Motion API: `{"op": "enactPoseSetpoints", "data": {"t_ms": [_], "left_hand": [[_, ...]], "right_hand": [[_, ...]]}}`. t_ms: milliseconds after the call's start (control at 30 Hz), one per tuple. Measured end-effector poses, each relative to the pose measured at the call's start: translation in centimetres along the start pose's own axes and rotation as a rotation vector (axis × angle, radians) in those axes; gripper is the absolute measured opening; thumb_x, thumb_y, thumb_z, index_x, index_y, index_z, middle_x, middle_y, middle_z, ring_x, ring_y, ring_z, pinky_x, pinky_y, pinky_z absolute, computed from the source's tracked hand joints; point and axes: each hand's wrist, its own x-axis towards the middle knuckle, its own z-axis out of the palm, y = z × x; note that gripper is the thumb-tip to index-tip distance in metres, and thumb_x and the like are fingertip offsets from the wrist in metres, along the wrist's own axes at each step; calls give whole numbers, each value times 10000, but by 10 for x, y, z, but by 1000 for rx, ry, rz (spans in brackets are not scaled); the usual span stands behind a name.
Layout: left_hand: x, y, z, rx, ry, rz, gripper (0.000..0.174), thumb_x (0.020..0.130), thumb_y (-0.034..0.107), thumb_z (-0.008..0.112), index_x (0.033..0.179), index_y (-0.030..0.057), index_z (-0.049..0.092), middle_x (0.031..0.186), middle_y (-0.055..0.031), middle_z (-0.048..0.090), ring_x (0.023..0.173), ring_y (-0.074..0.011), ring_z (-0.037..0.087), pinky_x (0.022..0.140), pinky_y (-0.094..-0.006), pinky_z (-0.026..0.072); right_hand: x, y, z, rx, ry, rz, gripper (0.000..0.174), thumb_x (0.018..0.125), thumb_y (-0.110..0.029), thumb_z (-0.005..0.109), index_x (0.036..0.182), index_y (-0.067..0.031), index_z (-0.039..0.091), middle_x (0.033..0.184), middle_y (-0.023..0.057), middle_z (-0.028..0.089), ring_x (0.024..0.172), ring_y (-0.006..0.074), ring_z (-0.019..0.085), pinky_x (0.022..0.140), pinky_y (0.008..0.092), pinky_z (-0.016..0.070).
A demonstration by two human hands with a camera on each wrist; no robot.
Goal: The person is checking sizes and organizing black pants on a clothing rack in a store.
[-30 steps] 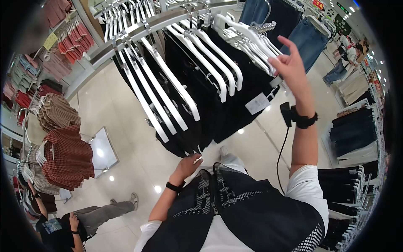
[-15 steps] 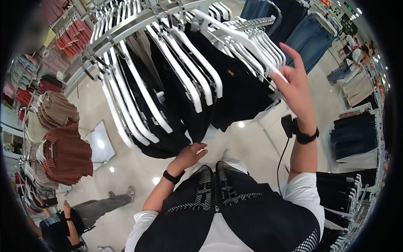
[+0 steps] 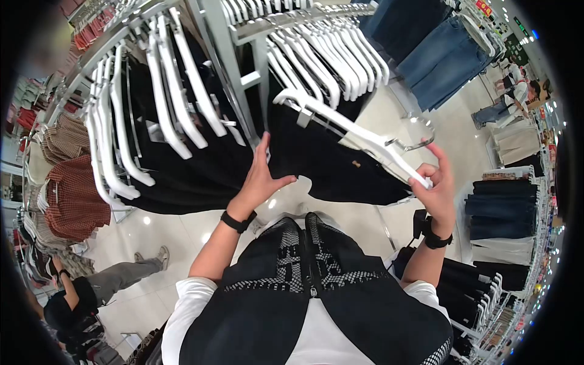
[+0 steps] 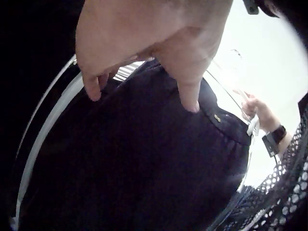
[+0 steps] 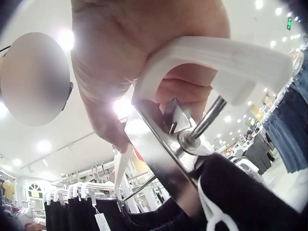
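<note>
A white hanger (image 3: pixel 359 131) with a metal clip carries a black garment (image 3: pixel 331 161), off the rail. My right hand (image 3: pixel 437 185) grips the hanger's near end; the right wrist view shows that white end (image 5: pixel 216 57) curved against the palm, a silver clip (image 5: pixel 163 149) below it. My left hand (image 3: pixel 258 182) has its thumb and fingers spread at the black garments beside the rack post. In the left wrist view the left hand (image 4: pixel 149 43) lies over the dark cloth (image 4: pixel 144 144), fingertips down; whether they press it cannot be told.
White hangers with black garments (image 3: pixel 182 176) hang on the left rail. More hangers (image 3: pixel 328 55) fill the rail behind. Jeans (image 3: pixel 435 55) hang at the back right, dark folded-looking garments (image 3: pixel 502 207) at the right. A person (image 3: pixel 79 298) stands at the lower left.
The hanger in my right hand has come off the rack, nearer and lower. My left hand has moved up and its fingers have spread. The rack's hangers now appear further left.
</note>
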Motion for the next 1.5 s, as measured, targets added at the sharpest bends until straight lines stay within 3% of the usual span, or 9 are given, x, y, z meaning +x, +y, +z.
{"op": "enactPoseSetpoints", "data": {"t_ms": [100, 200, 433, 533, 600, 733, 1000, 1167, 1500], "left_hand": [[19, -44, 41, -16, -130, 5, 1108, 647, 137, 917, 1528, -4, 262, 1517, -163, 404, 1402, -275, 407, 1145, -360, 335], [20, -72, 71, -260, -561, -401, 957, 662, 194, 918, 1456, -12, 426, 1422, -152, 532, 1348, -241, 474, 1145, -344, 331], [-12, -76, 132, -359, -523, -572, 576, 828, 189, 794, 1332, 6, 583, 1385, -125, 575, 1265, -206, 532, 1104, -331, 392], [-24, -116, 153, -171, -413, -414, 512, 915, 171, 701, 1376, 13, 543, 1410, -121, 554, 1273, -211, 537, 1104, -332, 406], [-40, -136, 146, -148, -333, -402, 510, 920, 174, 694, 1379, 14, 540, 1410, -119, 554, 1273, -211, 537, 1103, -332, 408], [-75, -141, 108, -450, -157, -569, 506, 930, 180, 681, 1386, 17, 532, 1410, -116, 554, 1274, -210, 538, 1101, -333, 412], [-121, -132, 77, -877, 67, -716, 499, 951, 193, 653, 1399, 22, 517, 1410, -110, 555, 1276, -208, 539, 1098, -335, 421], [-129, -127, 76, -946, 98, -725, 494, 964, 201, 636, 1408, 25, 507, 1410, -106, 556, 1277, -207, 540, 1096, -336, 427], [-125, -114, 72, -946, -23, -762, 511, 961, 185, 629, 1418, 10, 482, 1407, -113, 554, 1268, -210, 552, 1088, -339, 445]], "right_hand": [[-6, 21, -20, -15, -117, 27, 734, 769, 91, 673, 1439, -15, 391, 682, -9, 592, 675, 55, 561, 664, 187, 418], [-5, 39, -29, 44, -208, -50, 704, 776, 83, 686, 1416, -5, 405, 690, -7, 600, 691, 66, 584, 677, 198, 427], [21, 41, -43, 262, -299, -43, 639, 769, 81, 692, 1348, -5, 437, 692, 2, 607, 667, 73, 586, 644, 208, 425], [30, 42, -35, 135, -410, -70, 642, 755, 88, 688, 1345, -11, 453, 685, -6, 598, 644, 66, 569, 622, 215, 421], [35, 51, -20, 97, -472, -336, 623, 712, 84, 703, 1301, -26, 532, 656, 6, 592, 562, 109, 536, 556, 248, 418], [29, 74, 11, -46, -728, -390, 543, 632, 23, 722, 1160, -89, 664, 633, 25, 559, 544, 215, 561, 527, 304, 443], [33, 129, 71, -220, -618, -637, 505, 664, -42, 722, 1159, -121, 655, 708, 17, 570, 659, 228, 584, 579, 367, 472], [45, 154, 81, -464, -512, -764, 232, 785, -294, 744, 810, -113, 600, 713, 24, 594, 651, 225, 614, 573, 345, 489], [91, 146, 66, -388, -82, -700, 237, 774, -161, 799, 963, -70, 689, 646, 66, 608, 512, 237, 577, 481, 344, 445]]}}
